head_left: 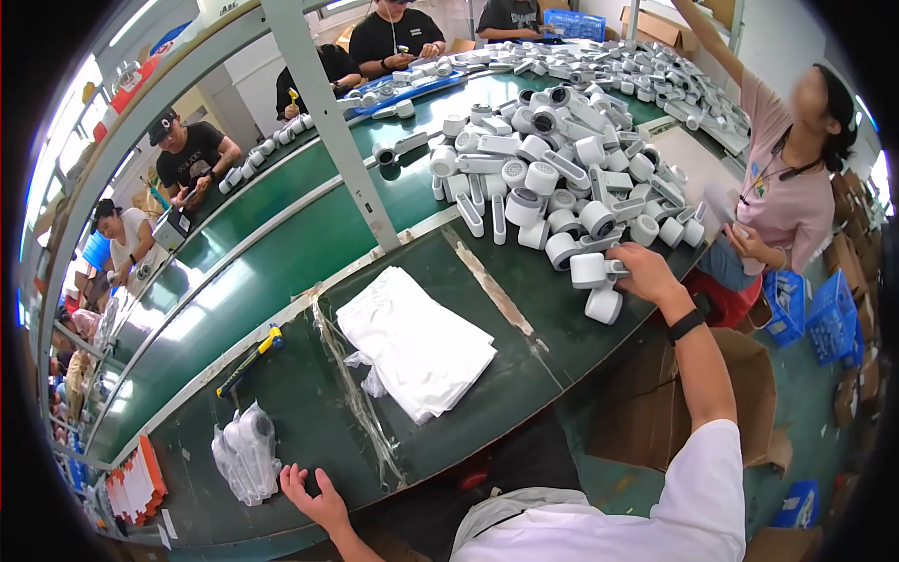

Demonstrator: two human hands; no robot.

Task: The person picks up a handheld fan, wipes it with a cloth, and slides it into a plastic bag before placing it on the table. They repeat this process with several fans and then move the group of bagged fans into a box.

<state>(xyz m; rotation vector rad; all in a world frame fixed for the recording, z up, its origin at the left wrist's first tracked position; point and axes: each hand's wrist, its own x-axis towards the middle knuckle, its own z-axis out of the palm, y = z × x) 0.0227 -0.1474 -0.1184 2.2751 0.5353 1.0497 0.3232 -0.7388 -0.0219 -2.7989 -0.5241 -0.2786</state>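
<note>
A large heap of white and grey handheld fans (524, 169), with round drum heads and flat handles, covers the far right of the green table. At the heap's near edge my right hand (646, 273) has its fingers closed round the handle of one fan (588, 272). Another fan head (604, 304) lies just below it, close to the hand. My left hand (318, 501) is open with fingers apart at the table's front edge, holding nothing. Beside it lies a bundle of fans in clear plastic bags (245, 454).
A stack of white plastic bags (417, 342) lies mid-table, with a yellow-and-black tool (250, 361) to its left. A metal post (332, 131) rises behind. Cardboard box (646, 403) and blue crates (832, 318) stand right. A person in pink (787, 187) sits there; others work across the conveyor.
</note>
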